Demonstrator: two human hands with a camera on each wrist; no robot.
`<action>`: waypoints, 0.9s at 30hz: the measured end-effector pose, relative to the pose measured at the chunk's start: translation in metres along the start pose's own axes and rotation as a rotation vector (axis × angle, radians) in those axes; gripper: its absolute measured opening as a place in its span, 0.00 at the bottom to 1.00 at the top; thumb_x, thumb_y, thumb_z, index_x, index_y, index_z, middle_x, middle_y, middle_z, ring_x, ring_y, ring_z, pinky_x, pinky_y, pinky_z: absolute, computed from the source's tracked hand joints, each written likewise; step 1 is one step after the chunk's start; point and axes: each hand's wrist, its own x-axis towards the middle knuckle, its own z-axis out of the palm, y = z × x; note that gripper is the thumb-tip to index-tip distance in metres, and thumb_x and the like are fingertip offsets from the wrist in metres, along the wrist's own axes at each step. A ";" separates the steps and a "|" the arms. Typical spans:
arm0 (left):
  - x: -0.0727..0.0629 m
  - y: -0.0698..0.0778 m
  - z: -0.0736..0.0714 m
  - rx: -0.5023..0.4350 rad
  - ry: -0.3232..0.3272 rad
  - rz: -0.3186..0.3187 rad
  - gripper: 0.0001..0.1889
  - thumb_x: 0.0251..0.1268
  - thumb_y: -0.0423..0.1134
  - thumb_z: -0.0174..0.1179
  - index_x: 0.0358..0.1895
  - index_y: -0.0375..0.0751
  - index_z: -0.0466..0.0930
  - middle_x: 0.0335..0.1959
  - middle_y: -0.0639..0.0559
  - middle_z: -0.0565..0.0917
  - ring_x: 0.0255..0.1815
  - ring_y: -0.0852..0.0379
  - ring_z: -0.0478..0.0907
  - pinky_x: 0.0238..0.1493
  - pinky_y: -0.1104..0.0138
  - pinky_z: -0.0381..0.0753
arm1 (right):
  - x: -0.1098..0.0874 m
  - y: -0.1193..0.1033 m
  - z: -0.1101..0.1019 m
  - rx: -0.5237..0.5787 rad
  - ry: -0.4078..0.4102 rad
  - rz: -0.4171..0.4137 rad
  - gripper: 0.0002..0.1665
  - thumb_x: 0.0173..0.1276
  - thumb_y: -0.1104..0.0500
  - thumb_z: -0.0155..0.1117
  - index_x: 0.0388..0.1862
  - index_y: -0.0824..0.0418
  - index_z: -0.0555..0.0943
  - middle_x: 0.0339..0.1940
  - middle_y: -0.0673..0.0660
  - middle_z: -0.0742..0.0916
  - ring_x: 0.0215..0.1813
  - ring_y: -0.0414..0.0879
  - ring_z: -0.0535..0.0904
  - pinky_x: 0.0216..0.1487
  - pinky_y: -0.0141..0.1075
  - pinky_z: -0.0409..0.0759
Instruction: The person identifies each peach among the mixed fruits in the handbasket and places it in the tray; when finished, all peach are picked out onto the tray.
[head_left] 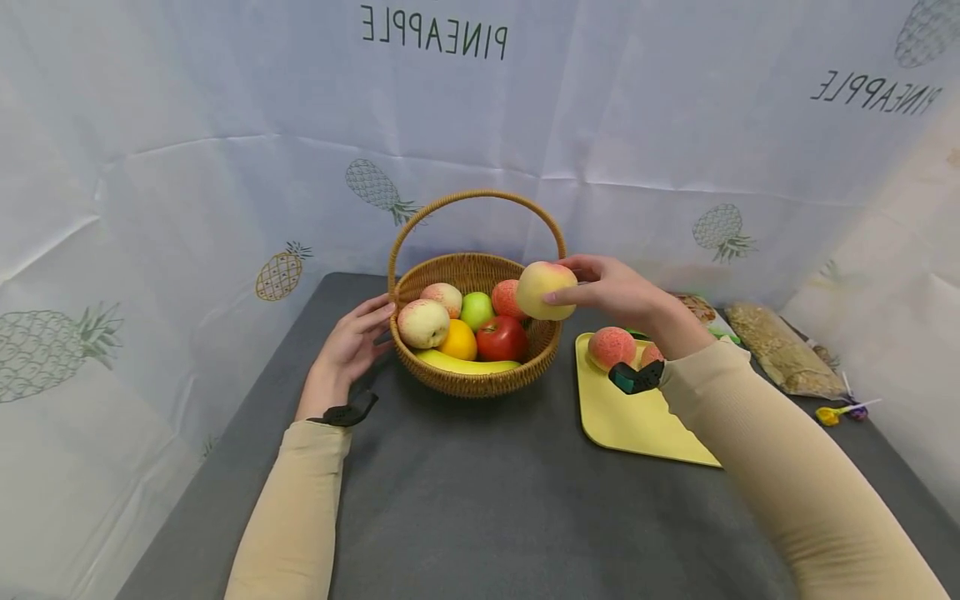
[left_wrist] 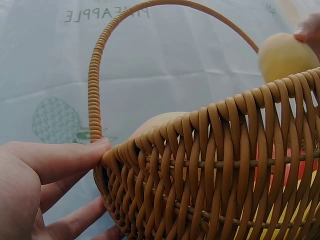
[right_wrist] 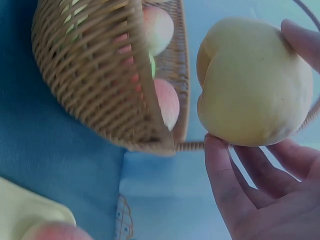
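Observation:
My right hand (head_left: 611,287) pinches a pale yellow peach (head_left: 546,290) with a pink blush between thumb and fingers. The peach is held up at the right side of a wicker basket (head_left: 468,383), overlapping the rim and handle base in the head view. Inside the basket lie a banana (head_left: 465,364), an orange (head_left: 458,340), a red apple (head_left: 502,338), a green fruit (head_left: 477,311) and several peach-like fruits (head_left: 423,323). At the basket's left side, my left hand (head_left: 356,340) touches the rim near the handle base with extended fingers, some partly hidden behind the weave.
A yellow tray (head_left: 637,425) right of the basket holds a pink peach (head_left: 611,347) and another partly hidden by the right wrist. Beyond it lie a bag of grain-like food (head_left: 783,348) and lollipops (head_left: 828,415). A pineapple-print cloth (head_left: 480,108) hangs behind the grey table (head_left: 480,492).

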 end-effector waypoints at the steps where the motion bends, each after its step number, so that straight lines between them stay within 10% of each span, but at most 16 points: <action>1: 0.000 0.000 0.000 0.001 0.002 0.000 0.29 0.79 0.41 0.60 0.78 0.45 0.63 0.62 0.55 0.76 0.71 0.52 0.67 0.73 0.47 0.59 | -0.003 0.002 -0.002 0.013 0.000 0.000 0.42 0.63 0.40 0.77 0.71 0.54 0.73 0.63 0.56 0.80 0.64 0.53 0.73 0.69 0.53 0.67; 27: 0.001 -0.002 -0.002 -0.005 -0.010 0.004 0.30 0.78 0.41 0.60 0.78 0.45 0.63 0.64 0.55 0.75 0.74 0.52 0.64 0.73 0.47 0.58 | -0.087 0.094 -0.081 -0.033 0.088 0.121 0.40 0.77 0.44 0.63 0.78 0.61 0.63 0.65 0.59 0.78 0.62 0.47 0.75 0.63 0.39 0.74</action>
